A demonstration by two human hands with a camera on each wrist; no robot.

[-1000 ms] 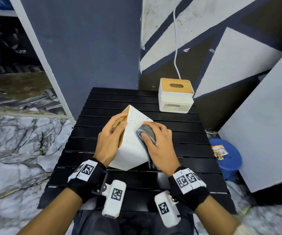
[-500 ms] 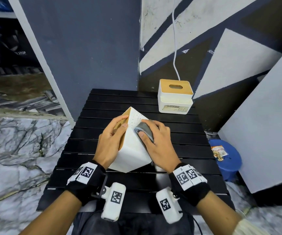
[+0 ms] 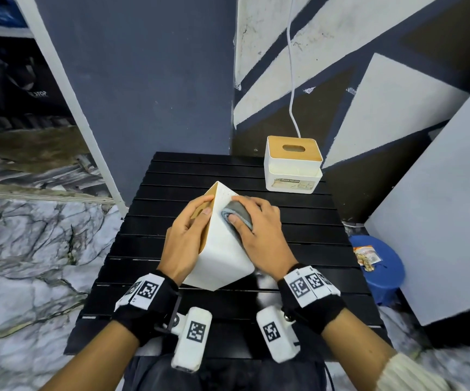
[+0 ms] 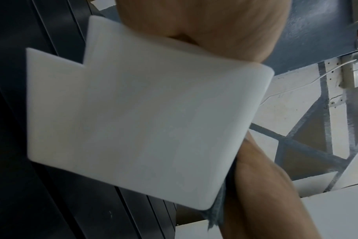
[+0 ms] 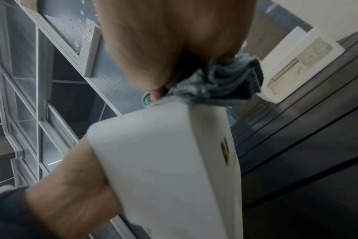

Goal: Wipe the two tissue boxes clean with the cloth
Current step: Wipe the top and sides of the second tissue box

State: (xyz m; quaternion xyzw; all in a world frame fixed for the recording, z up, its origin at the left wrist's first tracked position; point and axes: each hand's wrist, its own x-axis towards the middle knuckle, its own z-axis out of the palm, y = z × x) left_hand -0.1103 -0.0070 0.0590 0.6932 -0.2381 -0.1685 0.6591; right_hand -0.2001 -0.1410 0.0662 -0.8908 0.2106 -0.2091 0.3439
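Observation:
A white tissue box (image 3: 219, 249) with a wooden lid is tipped up on one edge over the black slatted table (image 3: 149, 244). My left hand (image 3: 188, 235) grips it on the wooden-lid side; the box (image 4: 141, 113) fills the left wrist view. My right hand (image 3: 259, 232) holds a bunched grey cloth (image 3: 236, 214) against the box's upper right face. In the right wrist view the cloth (image 5: 221, 87) sits at the box's (image 5: 170, 169) top corner. A second white tissue box (image 3: 293, 167) with a slotted wooden lid stands upright at the table's far right.
A white cable (image 3: 291, 80) hangs down the painted wall behind the far box. A blue stool (image 3: 380, 266) with a snack packet stands right of the table, next to a leaning white board (image 3: 440, 210). Marble floor lies to the left.
My right hand has slid the cloth up the box's face toward its top corner. The left hand keeps its grip and the box stays tilted.

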